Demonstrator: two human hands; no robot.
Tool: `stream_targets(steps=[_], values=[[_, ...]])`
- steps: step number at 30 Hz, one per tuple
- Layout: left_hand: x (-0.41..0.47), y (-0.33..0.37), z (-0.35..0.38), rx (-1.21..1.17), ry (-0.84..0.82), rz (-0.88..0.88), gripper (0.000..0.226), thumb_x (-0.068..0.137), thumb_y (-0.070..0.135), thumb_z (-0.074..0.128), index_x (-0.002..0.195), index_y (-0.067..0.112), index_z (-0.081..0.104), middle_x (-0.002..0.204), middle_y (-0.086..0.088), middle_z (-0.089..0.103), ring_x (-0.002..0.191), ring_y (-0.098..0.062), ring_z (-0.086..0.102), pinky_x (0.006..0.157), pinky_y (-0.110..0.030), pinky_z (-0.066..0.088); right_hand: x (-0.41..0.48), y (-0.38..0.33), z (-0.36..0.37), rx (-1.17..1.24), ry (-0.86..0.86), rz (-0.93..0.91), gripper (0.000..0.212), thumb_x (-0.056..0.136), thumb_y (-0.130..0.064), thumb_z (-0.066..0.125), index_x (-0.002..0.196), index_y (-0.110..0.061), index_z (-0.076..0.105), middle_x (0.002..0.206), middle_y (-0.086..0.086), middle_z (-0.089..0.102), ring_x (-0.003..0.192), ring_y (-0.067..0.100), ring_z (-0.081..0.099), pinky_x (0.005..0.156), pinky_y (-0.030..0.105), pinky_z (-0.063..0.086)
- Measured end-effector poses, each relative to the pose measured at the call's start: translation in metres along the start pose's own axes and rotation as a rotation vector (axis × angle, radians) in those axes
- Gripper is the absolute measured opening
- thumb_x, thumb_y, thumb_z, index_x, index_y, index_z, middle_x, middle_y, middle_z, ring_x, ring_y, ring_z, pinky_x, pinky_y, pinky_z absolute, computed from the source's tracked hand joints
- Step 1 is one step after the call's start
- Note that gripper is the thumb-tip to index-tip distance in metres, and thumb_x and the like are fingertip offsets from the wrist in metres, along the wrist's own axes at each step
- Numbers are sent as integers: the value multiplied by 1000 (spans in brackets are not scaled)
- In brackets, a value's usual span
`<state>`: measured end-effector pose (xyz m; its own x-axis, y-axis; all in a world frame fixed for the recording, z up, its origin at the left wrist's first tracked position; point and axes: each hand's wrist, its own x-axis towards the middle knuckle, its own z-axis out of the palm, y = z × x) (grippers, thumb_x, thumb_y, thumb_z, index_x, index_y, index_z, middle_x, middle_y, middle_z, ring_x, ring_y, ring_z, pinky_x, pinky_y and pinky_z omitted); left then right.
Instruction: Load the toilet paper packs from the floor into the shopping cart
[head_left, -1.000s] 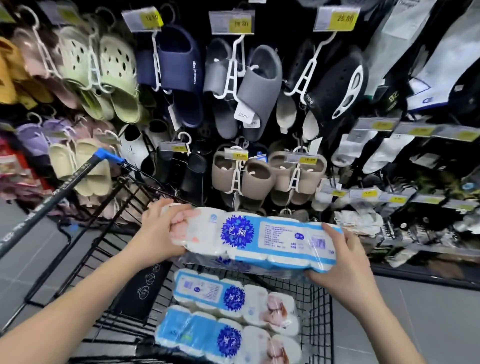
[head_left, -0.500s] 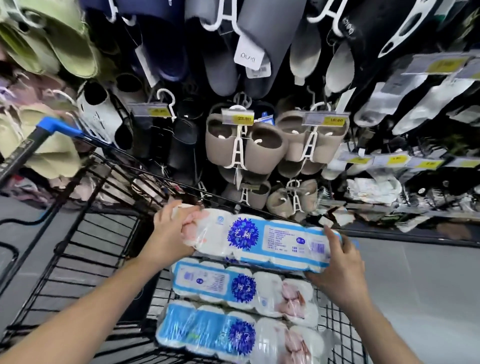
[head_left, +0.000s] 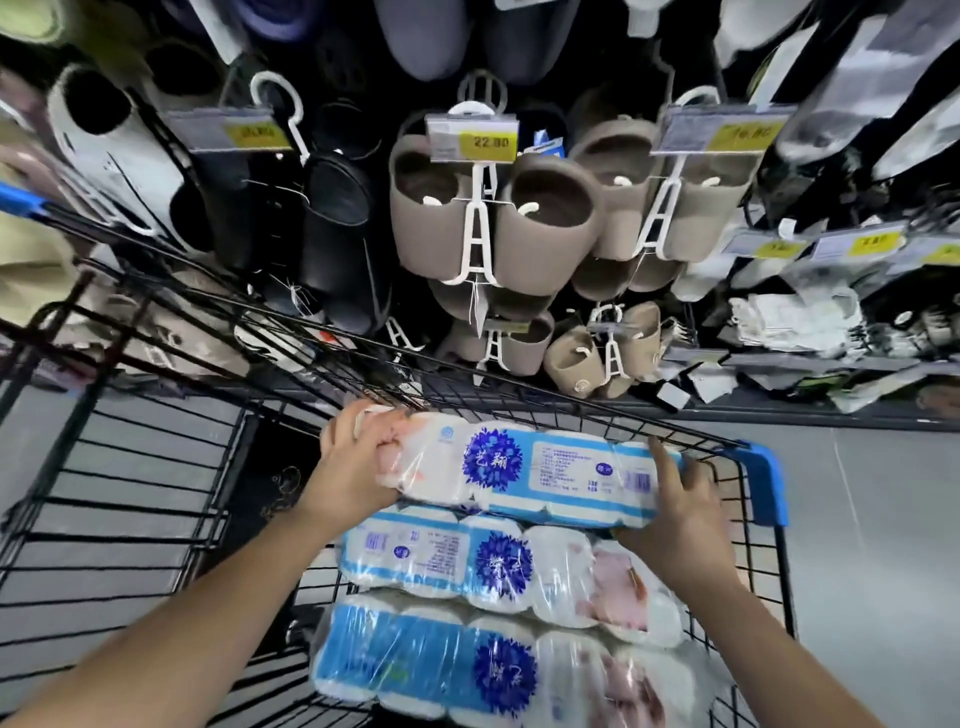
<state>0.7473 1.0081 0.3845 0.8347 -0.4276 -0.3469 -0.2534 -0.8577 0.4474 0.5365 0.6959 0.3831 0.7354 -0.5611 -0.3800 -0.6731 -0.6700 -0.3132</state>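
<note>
Left hand (head_left: 358, 462) and right hand (head_left: 680, 509) clamp the ends of a toilet paper pack (head_left: 524, 473) at the shopping cart (head_left: 763, 478) far edge, above two loaded packs (head_left: 498, 566). Risk: slippery film lets it slide off.

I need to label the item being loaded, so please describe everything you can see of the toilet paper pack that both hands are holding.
The held toilet paper pack is a long row of white rolls in clear shiny plastic wrap, printed with blue bands, a dark blue flower and a barcode label. It lies level, lengthwise across the shopping cart, above two similar packs. The left hand grips its pinkish left end; the right hand holds its right end, fingers spread over the label.
</note>
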Motion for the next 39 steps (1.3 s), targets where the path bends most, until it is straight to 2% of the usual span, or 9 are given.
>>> stream_targets(steps=[5,10,14,21,25,30,34,37,39], values=[[13,-15,22,42,-27,-31,104,66,22,84,150,44,28,153,7,12,142,-35,18,118,-52,33,8,-1,25,15,15,35,144,59,-51,93,161,-26,-6,144,20,34,129,38,45,110,51,43],[19,-22,37,73,-70,-49,107,68,20,85,153,43,24,158,7,4,144,-36,14,116,-52,36,8,2,42,66,22,32,147,65,-42,92,156,-38,-23,145,23,31,111,38,59,98,52,53],[18,-30,43,53,-136,-61,97,75,13,79,148,47,26,160,5,6,145,-38,18,119,-49,31,8,2,48,49,6,31,147,69,-42,90,154,-34,-30,149,22,31,123,38,52,108,50,46],[1,-34,40,72,-233,-71,93,84,22,76,156,39,21,163,-1,10,151,-36,19,123,-46,26,-3,-6,49,96,27,43,132,77,-37,85,159,-28,-18,156,18,28,141,36,38,119,49,34],[-16,-9,22,-44,-143,46,82,86,19,77,153,33,33,155,0,25,138,-18,35,114,-29,33,-16,-18,28,143,82,24,120,81,-34,83,162,-22,-5,147,14,41,136,32,44,116,48,38],[-30,52,-27,-110,-17,205,76,90,28,73,155,26,35,151,9,31,139,-9,34,119,-28,27,-40,-41,-30,234,254,-112,97,88,-32,76,162,-19,14,140,11,49,127,30,49,108,44,44],[-45,113,-90,-136,90,338,70,91,27,73,152,22,40,143,12,32,134,1,27,111,-4,10,-64,-70,-100,301,410,-230,83,90,-30,75,158,-18,27,145,7,49,134,21,43,110,33,35],[-55,157,-141,-150,177,490,65,88,33,73,146,20,46,144,4,43,138,-13,40,121,-24,24,-86,-87,-158,323,528,-317,77,91,-32,74,153,-7,36,145,10,52,133,18,43,111,20,26],[-64,194,-173,-189,225,576,61,89,35,73,143,23,48,144,7,45,137,-11,42,120,-36,31,-106,-91,-200,342,584,-331,76,93,-37,70,154,-10,35,148,5,49,137,17,43,114,20,26]])
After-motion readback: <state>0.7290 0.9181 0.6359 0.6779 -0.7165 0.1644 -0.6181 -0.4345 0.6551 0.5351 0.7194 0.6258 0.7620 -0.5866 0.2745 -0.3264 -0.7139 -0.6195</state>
